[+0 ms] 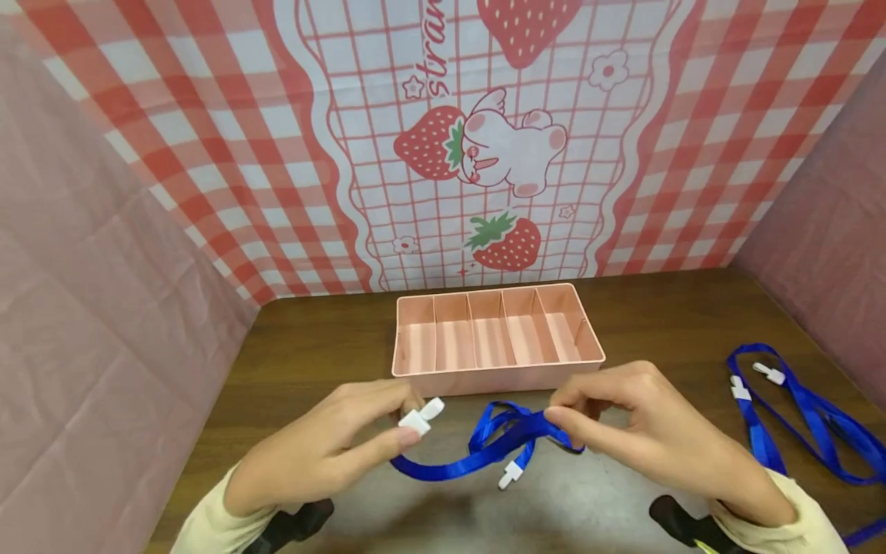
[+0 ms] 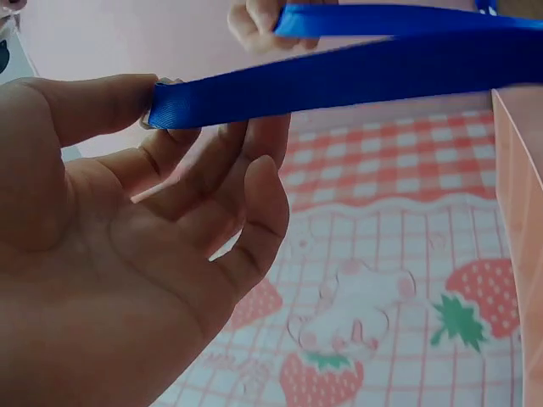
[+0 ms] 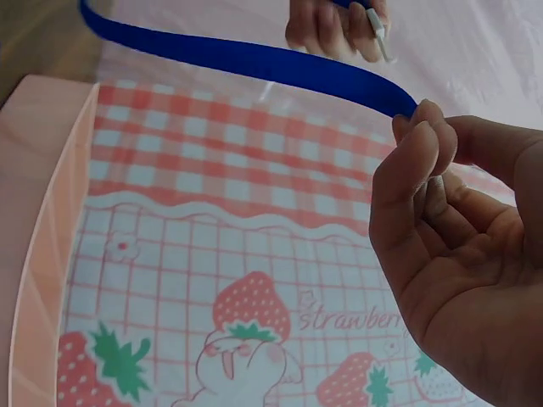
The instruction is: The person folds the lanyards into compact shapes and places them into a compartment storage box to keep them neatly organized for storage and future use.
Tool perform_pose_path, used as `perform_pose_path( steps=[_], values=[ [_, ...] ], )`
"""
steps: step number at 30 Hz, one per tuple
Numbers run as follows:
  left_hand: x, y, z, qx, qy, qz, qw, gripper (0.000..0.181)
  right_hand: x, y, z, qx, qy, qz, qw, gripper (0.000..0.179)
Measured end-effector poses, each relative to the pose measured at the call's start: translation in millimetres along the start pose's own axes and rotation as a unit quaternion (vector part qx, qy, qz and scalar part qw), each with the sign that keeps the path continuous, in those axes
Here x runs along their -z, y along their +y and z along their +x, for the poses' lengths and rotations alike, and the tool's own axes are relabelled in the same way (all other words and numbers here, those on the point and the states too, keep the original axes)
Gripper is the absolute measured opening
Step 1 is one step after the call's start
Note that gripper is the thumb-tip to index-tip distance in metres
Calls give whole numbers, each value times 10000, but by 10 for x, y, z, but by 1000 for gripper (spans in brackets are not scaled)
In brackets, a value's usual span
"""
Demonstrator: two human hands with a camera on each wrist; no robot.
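A blue lanyard with white plastic clips runs between the two hands. My left hand pinches one end at its white clip, between thumb and forefinger. In the left wrist view the flat strap leads off from the left thumb tip, with the other fingers loosely bent. My right hand pinches the strap farther along, thumb against the fingertips, as the right wrist view shows on the band. Between the hands, loops of the lanyard bunch up and a second white clip hangs down.
Behind the hands stands a pink tray with several compartments. Another blue lanyard with white clips lies at the right of the brown table. A strawberry-print checked cloth forms the back, and pink fabric hangs at the sides.
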State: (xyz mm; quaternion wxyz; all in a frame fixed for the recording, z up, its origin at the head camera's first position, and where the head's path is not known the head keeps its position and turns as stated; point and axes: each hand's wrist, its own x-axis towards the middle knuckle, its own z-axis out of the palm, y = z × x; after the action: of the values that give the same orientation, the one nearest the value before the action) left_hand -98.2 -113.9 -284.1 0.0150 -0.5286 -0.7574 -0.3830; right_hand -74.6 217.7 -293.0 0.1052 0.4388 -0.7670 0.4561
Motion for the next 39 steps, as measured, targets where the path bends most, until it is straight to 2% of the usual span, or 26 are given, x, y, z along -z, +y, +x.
perform_pose_path(
  steps=[2,7,10,15,19,24,30,36,39],
  values=[
    [-37,15,59,-54,4,-90,9999,10,-36,-4,64,107,-6,120,9999,37],
    [-127,37,200,70,-255,-418,9988,5,-125,-44,199,-232,-220,254,9992,31],
    [-197,4,293,-191,-388,-494,9978,9,-174,-48,273,-292,-379,280,9985,28],
    [-322,-142,425,-623,-584,-788,9932,12,-213,1,331,-295,-539,384,9974,28],
    [-361,-228,453,-663,-391,-930,9927,14,-214,51,352,-533,-580,800,9937,27],
    [-368,-267,448,-460,-56,-952,9944,19,-254,96,377,-818,-457,1178,9886,26],
    [-399,-270,459,-350,121,-675,9970,21,-315,103,392,-881,-209,1090,9899,23],
    [-436,-244,453,-186,341,-331,9987,21,-359,61,398,-844,54,670,9942,20],
    [-467,-216,449,-29,494,-356,9981,18,-353,46,403,-831,169,505,9951,22]
  ],
)
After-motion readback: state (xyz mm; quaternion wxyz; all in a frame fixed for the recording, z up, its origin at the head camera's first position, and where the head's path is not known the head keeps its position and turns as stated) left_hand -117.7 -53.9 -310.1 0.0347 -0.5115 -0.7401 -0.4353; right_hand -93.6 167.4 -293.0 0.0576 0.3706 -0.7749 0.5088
